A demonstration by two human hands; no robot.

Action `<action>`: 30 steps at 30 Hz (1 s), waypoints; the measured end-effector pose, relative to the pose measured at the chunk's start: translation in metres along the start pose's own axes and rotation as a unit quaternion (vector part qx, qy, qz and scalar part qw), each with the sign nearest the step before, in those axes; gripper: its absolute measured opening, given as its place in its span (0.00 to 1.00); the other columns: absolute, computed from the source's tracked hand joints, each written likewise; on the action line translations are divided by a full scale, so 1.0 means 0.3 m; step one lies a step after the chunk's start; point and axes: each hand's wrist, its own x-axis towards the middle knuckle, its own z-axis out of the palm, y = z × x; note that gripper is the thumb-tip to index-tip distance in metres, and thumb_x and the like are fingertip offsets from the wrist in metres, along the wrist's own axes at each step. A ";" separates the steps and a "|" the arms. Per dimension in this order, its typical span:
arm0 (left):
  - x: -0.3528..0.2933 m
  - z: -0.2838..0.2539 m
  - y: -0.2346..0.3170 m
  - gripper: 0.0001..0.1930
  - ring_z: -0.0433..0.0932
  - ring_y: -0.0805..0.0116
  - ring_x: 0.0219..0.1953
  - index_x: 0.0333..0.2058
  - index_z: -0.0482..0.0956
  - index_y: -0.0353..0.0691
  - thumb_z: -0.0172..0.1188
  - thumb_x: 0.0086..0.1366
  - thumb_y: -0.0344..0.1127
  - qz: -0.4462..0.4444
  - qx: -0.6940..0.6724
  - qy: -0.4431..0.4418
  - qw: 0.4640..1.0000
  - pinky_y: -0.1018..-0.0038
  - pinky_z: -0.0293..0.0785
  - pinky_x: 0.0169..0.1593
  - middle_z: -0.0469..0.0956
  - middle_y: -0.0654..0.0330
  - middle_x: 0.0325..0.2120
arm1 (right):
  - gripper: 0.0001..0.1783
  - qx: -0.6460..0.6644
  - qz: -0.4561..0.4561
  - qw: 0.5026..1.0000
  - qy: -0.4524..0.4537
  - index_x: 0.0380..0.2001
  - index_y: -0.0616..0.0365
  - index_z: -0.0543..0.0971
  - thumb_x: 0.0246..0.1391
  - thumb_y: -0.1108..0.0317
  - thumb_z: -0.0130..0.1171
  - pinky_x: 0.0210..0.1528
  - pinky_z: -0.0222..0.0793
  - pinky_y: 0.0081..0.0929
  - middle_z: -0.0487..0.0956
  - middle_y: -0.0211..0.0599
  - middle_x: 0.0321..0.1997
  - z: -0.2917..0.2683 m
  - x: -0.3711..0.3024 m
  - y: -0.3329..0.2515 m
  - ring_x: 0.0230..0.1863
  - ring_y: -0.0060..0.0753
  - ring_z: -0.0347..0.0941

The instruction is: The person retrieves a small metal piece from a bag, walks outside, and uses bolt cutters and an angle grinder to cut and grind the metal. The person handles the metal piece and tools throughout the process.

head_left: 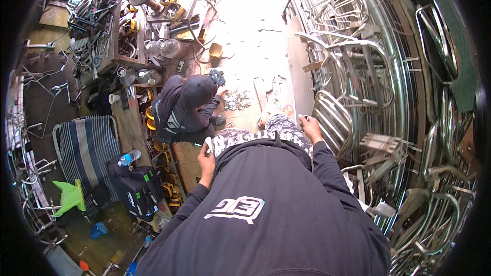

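The person wears a black top (pixel 302 199) with long black sleeves (pixel 335 171), a white angular print (pixel 248 205) and black-and-white patterned legwear (pixel 228 141).

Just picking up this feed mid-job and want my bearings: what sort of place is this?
Probably a metalworking shop or scrap-metal store: long shiny metal tubes and bent metal frames crowd the right side, and a heap of metal parts sits at upper left.

Metal frames (pixel 331 117) right; co-worker (pixel 179 110) ahead left; bag (pixel 137 194) left.
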 end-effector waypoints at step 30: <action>1.554 0.569 0.564 0.08 0.81 0.50 0.45 0.39 0.78 0.37 0.51 0.66 0.30 0.082 0.227 -0.059 0.969 0.63 0.75 0.50 0.82 0.47 0.38 | 0.18 -0.066 -0.112 0.979 -0.156 0.33 0.60 0.81 0.65 0.54 0.64 0.35 0.76 0.26 0.80 0.31 0.29 -0.155 1.226 -1.560 0.30 0.22 0.76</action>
